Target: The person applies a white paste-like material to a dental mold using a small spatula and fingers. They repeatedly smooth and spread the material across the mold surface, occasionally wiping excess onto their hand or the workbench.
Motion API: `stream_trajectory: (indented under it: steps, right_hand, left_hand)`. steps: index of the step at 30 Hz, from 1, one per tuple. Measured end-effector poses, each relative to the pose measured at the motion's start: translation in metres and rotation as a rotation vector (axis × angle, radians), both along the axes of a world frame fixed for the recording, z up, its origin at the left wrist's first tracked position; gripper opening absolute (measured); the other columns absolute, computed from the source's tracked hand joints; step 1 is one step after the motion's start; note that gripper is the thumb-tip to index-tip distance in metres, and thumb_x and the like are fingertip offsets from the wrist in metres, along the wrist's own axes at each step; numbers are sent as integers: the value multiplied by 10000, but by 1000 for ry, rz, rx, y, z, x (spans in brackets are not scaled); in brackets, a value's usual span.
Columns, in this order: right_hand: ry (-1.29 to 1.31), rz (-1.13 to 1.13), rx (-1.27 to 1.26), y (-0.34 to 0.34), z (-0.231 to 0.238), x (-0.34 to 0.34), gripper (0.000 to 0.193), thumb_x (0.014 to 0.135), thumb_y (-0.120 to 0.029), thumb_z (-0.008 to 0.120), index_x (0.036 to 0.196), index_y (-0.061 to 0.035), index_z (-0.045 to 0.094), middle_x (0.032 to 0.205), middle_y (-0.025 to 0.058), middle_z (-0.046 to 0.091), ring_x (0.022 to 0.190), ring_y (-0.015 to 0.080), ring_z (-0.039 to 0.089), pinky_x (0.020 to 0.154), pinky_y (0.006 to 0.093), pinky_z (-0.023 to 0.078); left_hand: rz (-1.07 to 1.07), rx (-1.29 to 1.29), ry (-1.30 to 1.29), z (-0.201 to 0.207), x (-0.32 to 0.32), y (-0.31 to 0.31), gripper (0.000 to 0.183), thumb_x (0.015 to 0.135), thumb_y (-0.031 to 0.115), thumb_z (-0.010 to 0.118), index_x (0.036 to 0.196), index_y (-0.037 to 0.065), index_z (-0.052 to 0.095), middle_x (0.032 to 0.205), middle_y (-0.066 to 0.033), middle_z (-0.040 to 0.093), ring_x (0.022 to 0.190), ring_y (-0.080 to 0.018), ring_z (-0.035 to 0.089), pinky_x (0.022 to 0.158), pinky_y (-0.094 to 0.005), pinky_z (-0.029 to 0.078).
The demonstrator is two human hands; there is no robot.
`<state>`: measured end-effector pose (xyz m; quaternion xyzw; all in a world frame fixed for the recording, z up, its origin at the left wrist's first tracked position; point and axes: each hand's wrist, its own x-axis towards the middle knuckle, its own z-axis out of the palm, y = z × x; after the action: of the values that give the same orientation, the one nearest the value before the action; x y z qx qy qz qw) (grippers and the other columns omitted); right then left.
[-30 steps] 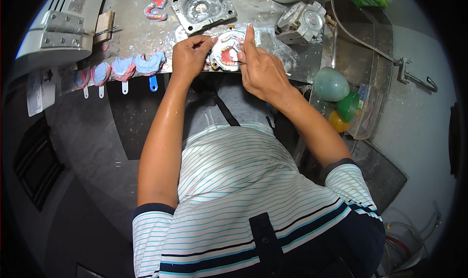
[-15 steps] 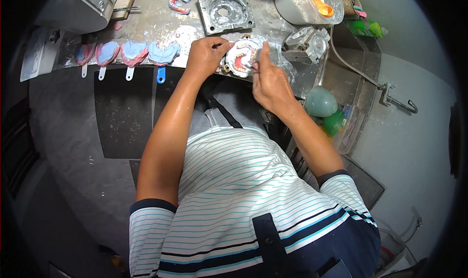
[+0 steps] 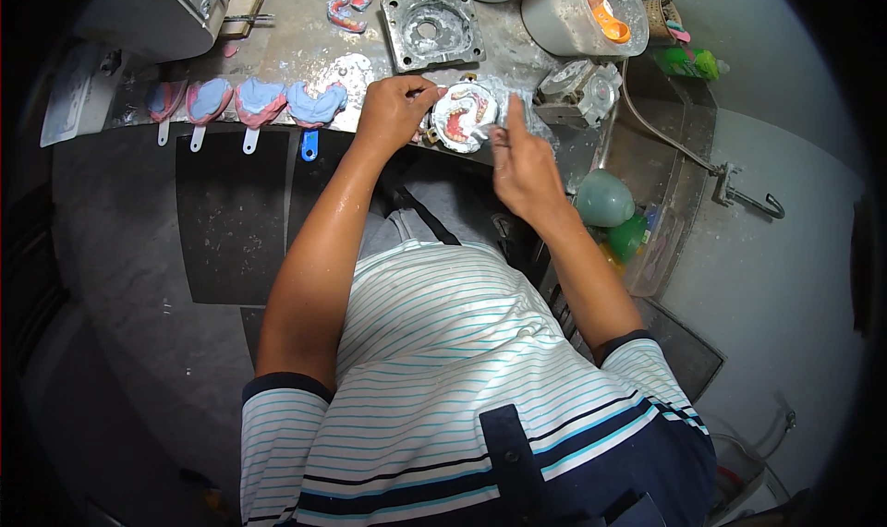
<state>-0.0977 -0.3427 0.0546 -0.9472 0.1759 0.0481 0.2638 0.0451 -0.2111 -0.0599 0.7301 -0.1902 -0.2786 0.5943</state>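
At the bench edge lies a round metal flask half filled with white plaster, with red wax and a row of teeth set in it. My left hand is at its upper left rim, thumb and fingertips pinched together; anything between them is hidden. Over the right side of the flask is my right hand, index finger stretched forward. Its thumb and curled fingers grip a small tool with a greyish tip, which points at the plaster by the teeth. Most of the tool is covered by the fingers.
Several impression trays with pink and blue material line the left bench edge. Behind the flask sits a square metal flask part. Another metal flask, a bucket with an orange scoop, and a green rubber bowl are at right.
My right hand has drawn slightly right and toward me, its fingers off the flask's middle, exposing more plaster and teeth. My left hand stays at the rim. The whole view has shifted slightly.
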Motion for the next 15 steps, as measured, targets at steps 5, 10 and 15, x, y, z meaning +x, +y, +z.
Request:
stream_trajectory:
  steps: [5,10,15]
  right_hand:
    - [-180,-166,335,18,32,2,617,1019,-144,501,1505,97,207,1181,266,666,986,396,693,849,377,532]
    - [-302,223,243,73,10,13,819,997,-83,491,1533,54,-113,1403,247,535,1059,426,631,894,414,513]
    - [-223,217,365,66,19,-3,708,1006,-81,480,1543,65,43,1355,239,579,1166,451,589,975,413,479]
  left_hand:
    - [442,-407,368,14,-3,4,375,938,324,686,871,-45,682,737,-102,664,555,-157,630,525,-268,499]
    - [554,-834,877,59,-2,-11,605,935,586,591,997,-15,561,908,-136,649,815,-191,673,628,-286,527]
    - [621,-659,698,51,5,-1,545,927,514,651,896,-24,573,690,-105,602,494,-198,604,417,-287,469]
